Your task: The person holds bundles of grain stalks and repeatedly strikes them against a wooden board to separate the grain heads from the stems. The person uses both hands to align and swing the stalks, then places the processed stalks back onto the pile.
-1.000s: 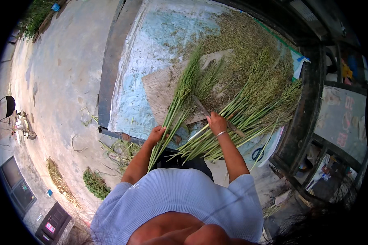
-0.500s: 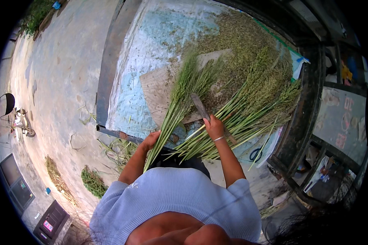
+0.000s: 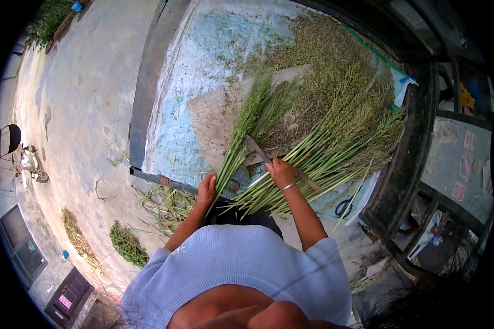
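My left hand (image 3: 206, 189) is closed around the lower stems of a bunch of green seed-headed stalks (image 3: 241, 136). The feathery heads lie over a brown board (image 3: 211, 118), pointing away from me. My right hand (image 3: 282, 172) grips a long, flat, brown blade-like tool (image 3: 258, 149), whose paler handle end sticks out to the right. The tool's far tip reaches the bunch's right side, just below the heads; whether it presses on the stalks I cannot tell. Right of it lies a larger pile of similar stalks (image 3: 340, 134), with cut ends toward me.
Under everything spreads a pale blue and white sheet (image 3: 173, 104), with loose seeds (image 3: 318, 46) heaped at its far right. Black-handled scissors (image 3: 343, 208) lie near its right front corner. A dark metal frame (image 3: 403, 148) runs along the right. Leaf scraps (image 3: 167, 208) litter the left front.
The tool's tip has swung left and nearer to me, from beside the heads to the bunch's stems. My right hand has shifted slightly left. The bunch now leans a little more to the right.
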### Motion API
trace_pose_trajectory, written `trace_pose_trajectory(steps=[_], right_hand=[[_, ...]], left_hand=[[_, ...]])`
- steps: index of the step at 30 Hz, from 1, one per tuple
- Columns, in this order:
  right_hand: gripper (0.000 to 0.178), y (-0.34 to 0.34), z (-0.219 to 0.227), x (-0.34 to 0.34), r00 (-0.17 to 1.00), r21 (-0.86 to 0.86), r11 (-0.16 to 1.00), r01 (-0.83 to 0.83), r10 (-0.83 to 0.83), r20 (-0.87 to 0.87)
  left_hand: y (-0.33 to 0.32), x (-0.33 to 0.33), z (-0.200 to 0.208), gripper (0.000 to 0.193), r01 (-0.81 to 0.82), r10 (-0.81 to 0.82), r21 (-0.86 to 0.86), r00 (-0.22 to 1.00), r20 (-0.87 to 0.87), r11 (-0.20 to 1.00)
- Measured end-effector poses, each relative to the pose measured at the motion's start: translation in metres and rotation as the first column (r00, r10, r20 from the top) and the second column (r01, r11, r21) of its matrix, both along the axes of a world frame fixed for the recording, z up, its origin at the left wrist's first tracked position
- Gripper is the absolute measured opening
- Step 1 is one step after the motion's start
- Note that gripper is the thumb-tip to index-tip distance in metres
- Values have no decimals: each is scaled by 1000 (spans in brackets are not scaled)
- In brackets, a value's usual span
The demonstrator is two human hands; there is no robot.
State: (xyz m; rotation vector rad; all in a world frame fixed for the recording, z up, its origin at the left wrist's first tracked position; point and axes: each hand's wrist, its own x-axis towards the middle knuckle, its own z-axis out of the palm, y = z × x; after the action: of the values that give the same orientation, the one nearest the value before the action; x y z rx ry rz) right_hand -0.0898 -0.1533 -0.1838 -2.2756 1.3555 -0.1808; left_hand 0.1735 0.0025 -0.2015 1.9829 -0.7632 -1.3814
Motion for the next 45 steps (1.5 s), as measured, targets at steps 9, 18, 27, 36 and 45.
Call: trace_pose_trajectory(steps=[9,18,27,36,45], right_hand=[[30,7,6,-6,994,37,997,72,-75,81],[30,-8,22,-6,979,-46,990,131,-122,166],[25,-10,38,20,974,-169,979,-116,146,176],[28,-91,-16,-19,985,-174,984,-35,4,-173],[27,-54,41,31,983,-110,978,-176,180,29]], left_hand=[[-15,-10,8,35,148,-143,46,984,-104,988],[-47,5,44,34,119,88,172,514,-853,978],[-56,-2,30,32,168,68,267,717,-693,949],[-53,2,-9,43,95,-10,232,940,-342,968],[-56,26,-8,56,278,-179,229,910,-373,933]])
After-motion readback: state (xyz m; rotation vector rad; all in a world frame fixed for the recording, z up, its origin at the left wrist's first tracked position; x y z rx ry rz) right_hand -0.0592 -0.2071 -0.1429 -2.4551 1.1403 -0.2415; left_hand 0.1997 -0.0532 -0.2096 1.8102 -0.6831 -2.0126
